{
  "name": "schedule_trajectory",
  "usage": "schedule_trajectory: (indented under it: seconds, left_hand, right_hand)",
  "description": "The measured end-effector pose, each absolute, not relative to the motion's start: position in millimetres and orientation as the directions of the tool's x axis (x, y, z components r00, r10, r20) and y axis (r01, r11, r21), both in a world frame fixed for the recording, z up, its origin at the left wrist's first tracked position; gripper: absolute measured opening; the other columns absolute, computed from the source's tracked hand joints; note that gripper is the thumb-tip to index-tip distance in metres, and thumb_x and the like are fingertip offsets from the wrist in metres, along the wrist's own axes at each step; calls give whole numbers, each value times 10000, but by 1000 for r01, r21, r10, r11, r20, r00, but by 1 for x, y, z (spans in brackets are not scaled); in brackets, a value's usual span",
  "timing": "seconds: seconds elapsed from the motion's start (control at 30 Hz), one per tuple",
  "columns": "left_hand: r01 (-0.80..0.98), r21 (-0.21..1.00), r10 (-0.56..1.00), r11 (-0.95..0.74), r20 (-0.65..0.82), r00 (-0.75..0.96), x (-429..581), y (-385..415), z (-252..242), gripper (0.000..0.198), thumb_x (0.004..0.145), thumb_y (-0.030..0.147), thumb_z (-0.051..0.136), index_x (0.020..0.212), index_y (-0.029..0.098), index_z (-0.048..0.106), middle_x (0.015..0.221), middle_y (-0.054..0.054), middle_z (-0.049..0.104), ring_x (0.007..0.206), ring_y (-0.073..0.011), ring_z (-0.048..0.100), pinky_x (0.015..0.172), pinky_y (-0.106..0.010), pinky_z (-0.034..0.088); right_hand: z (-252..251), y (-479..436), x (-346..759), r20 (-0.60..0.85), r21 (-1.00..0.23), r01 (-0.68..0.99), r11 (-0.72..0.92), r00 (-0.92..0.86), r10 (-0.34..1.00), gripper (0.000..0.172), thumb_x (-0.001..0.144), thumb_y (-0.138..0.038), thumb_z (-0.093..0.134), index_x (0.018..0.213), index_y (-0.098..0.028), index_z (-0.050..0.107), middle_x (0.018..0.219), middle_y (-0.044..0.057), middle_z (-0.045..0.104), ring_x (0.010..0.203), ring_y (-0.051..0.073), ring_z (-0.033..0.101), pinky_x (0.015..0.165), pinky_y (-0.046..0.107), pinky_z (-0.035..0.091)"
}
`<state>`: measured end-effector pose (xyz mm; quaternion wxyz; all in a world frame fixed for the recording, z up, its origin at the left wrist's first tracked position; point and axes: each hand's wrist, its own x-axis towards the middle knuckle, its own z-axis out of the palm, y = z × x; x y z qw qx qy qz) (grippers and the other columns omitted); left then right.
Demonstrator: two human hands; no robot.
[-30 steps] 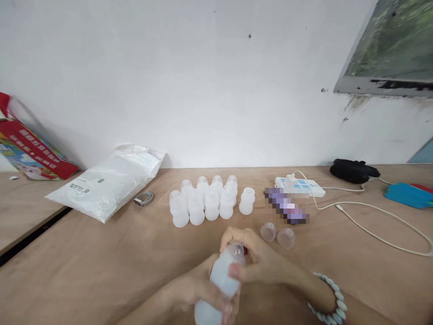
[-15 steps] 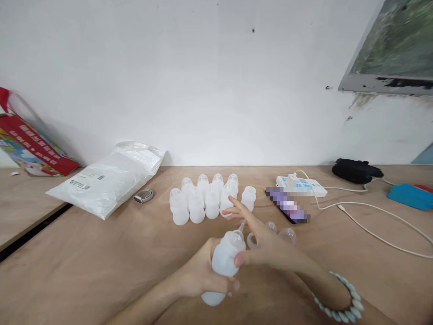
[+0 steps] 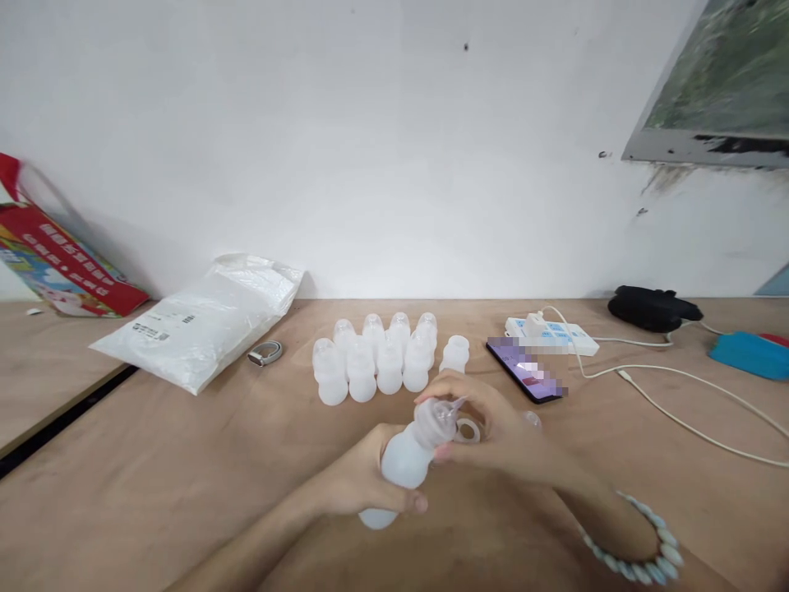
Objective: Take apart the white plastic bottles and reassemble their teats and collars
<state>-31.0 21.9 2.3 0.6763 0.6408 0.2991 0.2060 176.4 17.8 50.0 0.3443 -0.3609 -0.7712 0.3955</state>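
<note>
Left grip (image 3: pixel 363 487): clenched round white bottle (image 3: pixel 400 462), tilted, low over worktop (image 3: pixel 185 477).
Right grip (image 3: pixel 496 434): fingertips pinch clear cap (image 3: pixel 439 418) at bottle neck.
Tip: prob. best w/ bottle steady, cap square to neck.
Behind: spare bottles (image 3: pixel 382 366), upright.

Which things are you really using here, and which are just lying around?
In use: bottle in the left hand; clear cap in the right hand; probably also the standing bottles and the loose cap.
Lying about: phone, power strip, cable, plastic bag, red bag.
</note>
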Motion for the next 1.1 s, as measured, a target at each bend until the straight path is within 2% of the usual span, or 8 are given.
schedule_trajectory:
  seconds: [0.1, 0.2, 0.3, 0.43, 0.57, 0.73, 1.0, 1.1]
  left_hand:
    - [75, 981, 572, 177, -164, 804, -41, 29, -5, 457, 596, 467, 832, 783, 172, 537, 643, 33, 566, 558, -118, 524, 525, -235, 412]
    - [-22, 996, 684, 81, -39, 728, -46, 37, -11, 576, 637, 662, 757, 850, 165, 561, 785, -19, 618, 708, -153, 572, 632, -261, 443]
    - [37, 996, 825, -79, 44, 564, -46, 46, -18, 509, 757, 598, 707, 1008, 179, 566, 994, -50, 629, 926, -194, 575, 793, -298, 459]
    - [144, 967, 892, -210, 130, 432, -37, 59, -36, 412, 838, 473, 665, 1108, 190, 539, 1102, -67, 616, 1056, -239, 555, 927, -377, 445]
    - [159, 957, 880, -243, 148, 451, -22, 68, -50, 399, 867, 414, 640, 1168, 185, 514, 1178, -83, 615, 1122, -251, 548, 973, -384, 429]
    - [222, 930, 865, -293, 159, 475, -11, 72, -49, 425, 897, 356, 603, 1269, 192, 478, 1252, -83, 594, 1229, -264, 485, 1058, -415, 370]
    - [276, 890, 818, -364, 164, 551, 13, 77, -48, 339, 887, 341, 607, 1166, 155, 556, 1131, -94, 656, 1073, -288, 577, 982, -441, 436]
    - [260, 883, 804, -391, 191, 563, 29, 81, -52, 340, 903, 321, 585, 1205, 172, 537, 1194, -101, 639, 1116, -283, 571, 996, -434, 437]
  right_hand:
    - [53, 27, 195, 263, -915, 158, 371, -461, 847, 383, 762, -334, 763, 1116, -242, 649, 1049, 41, 634, 942, 212, 587, 821, 336, 478]
    - [47, 32, 211, 164, -958, 164, 233, -351, 922, 391, 793, -364, 732, 1156, -246, 649, 984, 43, 644, 889, 216, 607, 756, 334, 498]
    - [36, 31, 219, 87, -980, 152, 132, -273, 958, 434, 784, -411, 743, 1172, -242, 647, 944, 43, 644, 883, 224, 619, 728, 330, 513]
    - [27, 29, 223, 50, -985, 151, 87, -237, 970, 489, 741, -484, 763, 1144, -223, 671, 912, 51, 665, 889, 245, 635, 749, 359, 531]
    - [26, 28, 228, 62, -976, 198, 96, -171, 983, 503, 698, -549, 771, 1075, -222, 711, 970, 75, 698, 965, 283, 642, 829, 408, 536]
    - [24, 29, 234, 89, -956, 271, 111, -93, 992, 509, 704, -571, 748, 1072, -225, 698, 975, 73, 703, 920, 274, 648, 817, 411, 533]
    - [16, 38, 235, 163, -955, 241, 175, -67, 984, 536, 678, -561, 768, 1058, -198, 660, 943, 66, 702, 834, 241, 655, 761, 394, 539]
    - [11, 40, 236, 188, -948, 249, 199, -66, 980, 518, 696, -561, 752, 1055, -206, 637, 955, 65, 691, 844, 239, 651, 773, 401, 536]
